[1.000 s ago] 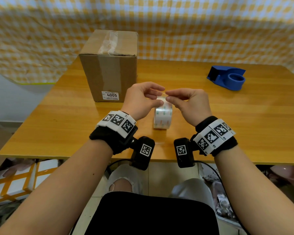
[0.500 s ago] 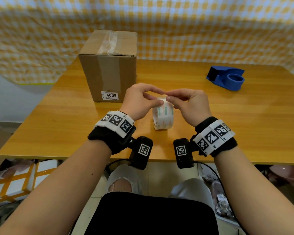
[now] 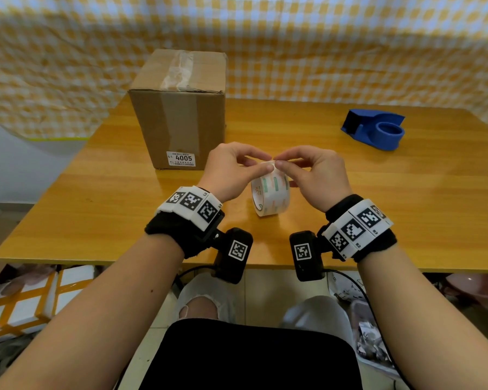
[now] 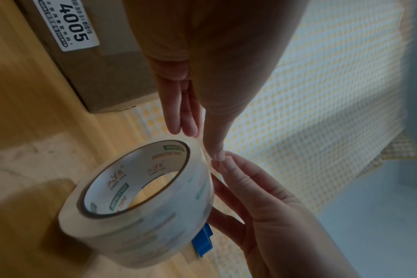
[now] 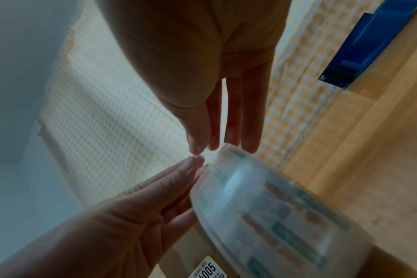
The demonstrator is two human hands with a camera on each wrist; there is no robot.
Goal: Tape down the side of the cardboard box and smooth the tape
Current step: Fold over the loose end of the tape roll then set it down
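Head view: left hand (image 3: 231, 171) and right hand (image 3: 316, 175) pinched the clear packing-tape roll (image 3: 271, 197), held upright; brown cardboard box (image 3: 181, 108) stood beyond it, nearer the left hand.

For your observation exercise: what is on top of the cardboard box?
A strip of clear tape runs along the top of the cardboard box. Nothing else rests there; the box's inside is hidden.

Head camera looks down over the table (image 3: 406, 192); both wrist cameras sit close, somewhat blurred, sharing the tape roll (image 4: 141, 205).
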